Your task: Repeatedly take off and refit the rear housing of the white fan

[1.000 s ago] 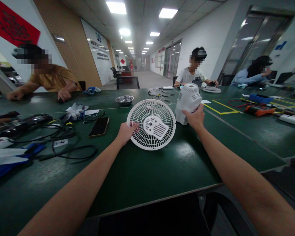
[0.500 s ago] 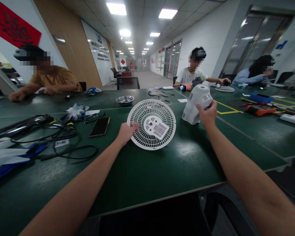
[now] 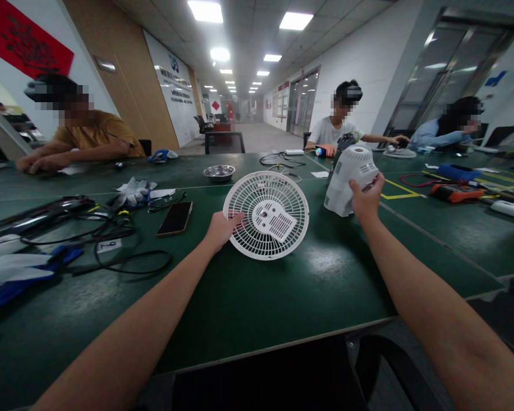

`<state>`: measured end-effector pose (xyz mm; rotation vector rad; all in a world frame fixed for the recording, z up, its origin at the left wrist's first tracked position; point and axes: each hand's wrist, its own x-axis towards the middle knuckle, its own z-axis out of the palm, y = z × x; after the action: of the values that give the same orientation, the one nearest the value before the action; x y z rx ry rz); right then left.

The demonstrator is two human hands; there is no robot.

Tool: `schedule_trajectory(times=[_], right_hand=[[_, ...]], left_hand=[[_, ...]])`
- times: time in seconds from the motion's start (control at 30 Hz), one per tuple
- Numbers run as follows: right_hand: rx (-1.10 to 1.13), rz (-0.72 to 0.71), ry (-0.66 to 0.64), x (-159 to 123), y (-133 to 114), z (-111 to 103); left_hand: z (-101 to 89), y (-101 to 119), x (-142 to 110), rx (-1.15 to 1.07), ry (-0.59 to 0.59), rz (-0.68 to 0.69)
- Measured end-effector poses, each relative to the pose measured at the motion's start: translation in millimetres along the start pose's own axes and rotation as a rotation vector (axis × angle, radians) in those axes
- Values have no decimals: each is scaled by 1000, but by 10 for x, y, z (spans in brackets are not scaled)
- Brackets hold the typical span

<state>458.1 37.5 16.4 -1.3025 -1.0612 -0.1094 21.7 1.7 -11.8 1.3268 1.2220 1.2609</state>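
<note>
- Left hand pinches the white fan cover at frame centre.
- Right hand grips the white casing, right of centre.
- Phone lies on the bench, left of centre.

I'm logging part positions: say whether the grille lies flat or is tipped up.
Tipped up: the grille shows its face to the camera, the left hand gripping its edge.

Matt white plastic grille; shiny metal bowl.
</note>
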Motion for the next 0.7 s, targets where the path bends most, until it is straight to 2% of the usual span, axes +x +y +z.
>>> schedule_trajectory(times=[0.13,0.27,0.4,0.7], right_hand=[[1,-2,26,26,80,1],[-123,19,89,-12,37,-44],[-130,-20,128,-37,5,-65],[-69,-32,75,-20,36,-24]], left_hand=[[0,-28,20,-28,-10,-6],[-7,-45,26,-24,-14,8],[-4,-29,12,-12,-1,8],[-16,-11,1,4,-13,14]])
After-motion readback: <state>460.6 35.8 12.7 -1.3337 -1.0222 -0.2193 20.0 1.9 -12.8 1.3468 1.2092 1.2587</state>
